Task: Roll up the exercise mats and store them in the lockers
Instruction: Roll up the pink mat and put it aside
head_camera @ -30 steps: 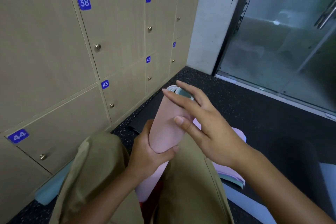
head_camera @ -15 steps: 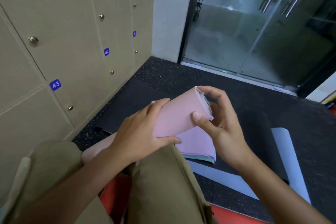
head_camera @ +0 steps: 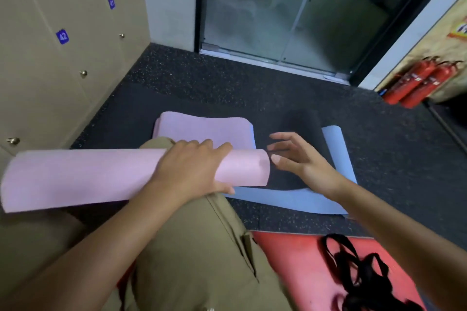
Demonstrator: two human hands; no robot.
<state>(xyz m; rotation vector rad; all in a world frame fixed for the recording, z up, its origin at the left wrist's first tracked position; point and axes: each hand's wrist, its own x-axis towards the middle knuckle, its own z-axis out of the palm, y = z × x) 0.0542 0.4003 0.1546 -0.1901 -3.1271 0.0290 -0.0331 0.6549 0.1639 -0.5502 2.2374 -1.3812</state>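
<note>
A rolled pink mat (head_camera: 83, 177) lies level across my knees, running from the left edge to the middle. My left hand (head_camera: 192, 166) grips it near its right end, fingers over the top and thumb underneath. Just past that end, my right hand (head_camera: 300, 159) hovers with fingers spread, holding nothing. A folded purple mat (head_camera: 204, 129) lies on the floor beyond my knee. A black mat (head_camera: 298, 134) lies over a light blue mat (head_camera: 336, 156) to the right. Closed beige lockers (head_camera: 63, 58) with blue number tags line the left wall.
A red mat (head_camera: 298, 272) lies at the lower right with black straps (head_camera: 364, 278) on it. Red fire extinguishers (head_camera: 417, 81) lean against the far right wall. Glass sliding doors (head_camera: 290, 7) close off the far side. The floor is dark speckled rubber.
The pink roll went from upright to level across my knees, its end swinging right. My right hand let go of the roll's end and opened. My view turned right, away from the lockers.
</note>
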